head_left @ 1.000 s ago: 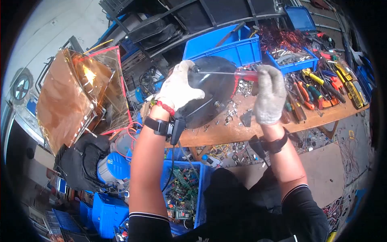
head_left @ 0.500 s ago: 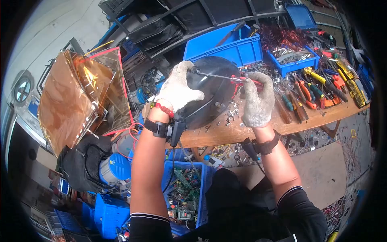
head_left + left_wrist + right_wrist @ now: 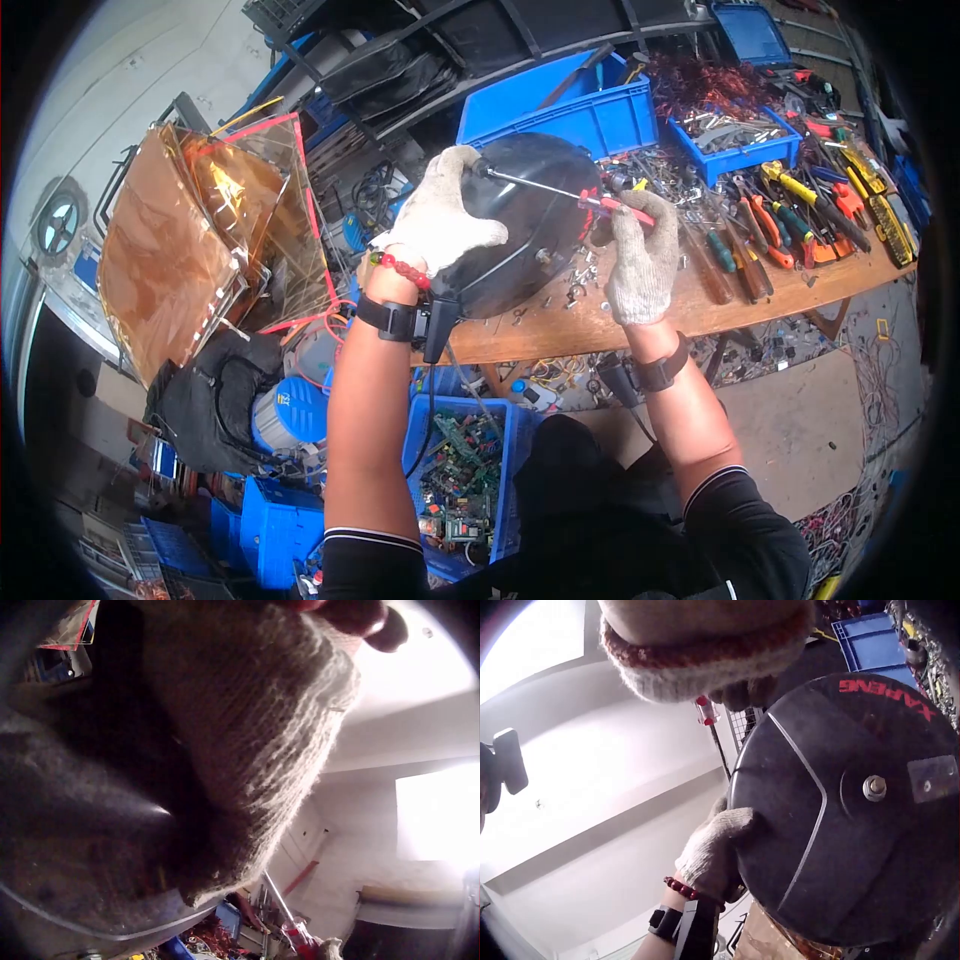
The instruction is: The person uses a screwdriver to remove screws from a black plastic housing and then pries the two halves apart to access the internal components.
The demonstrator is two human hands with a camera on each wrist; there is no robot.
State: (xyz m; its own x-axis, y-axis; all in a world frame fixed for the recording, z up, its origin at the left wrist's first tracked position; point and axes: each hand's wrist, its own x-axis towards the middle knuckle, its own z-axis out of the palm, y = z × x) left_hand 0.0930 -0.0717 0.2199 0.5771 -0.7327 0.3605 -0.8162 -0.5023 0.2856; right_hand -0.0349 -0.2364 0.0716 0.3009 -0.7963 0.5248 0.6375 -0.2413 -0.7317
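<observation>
A round black disc-shaped part [image 3: 530,220] stands tilted on the wooden bench; in the right wrist view its face [image 3: 855,847] shows red lettering and a central nut [image 3: 874,788]. The gloved left hand [image 3: 440,215] grips its left edge, thumb spread across the face. In the gloved right hand [image 3: 642,255] is a screwdriver with a clear red handle [image 3: 625,207], fingers curled round it. Its shaft [image 3: 530,183] reaches left to the disc's upper edge by the left fingertips; the exact contact of the tip cannot be told.
Behind stand a large blue bin [image 3: 560,115] and a small blue tray of metal pieces [image 3: 735,140]. Pliers and screwdrivers [image 3: 800,220] lie at the right of the bench [image 3: 600,325]. Loose screws are scattered near the disc. Below is a blue crate [image 3: 510,470] of circuit boards.
The right hand has moved left and slightly down, and the screwdriver now slopes down towards its handle. The left hand keeps its hold on the disc.
</observation>
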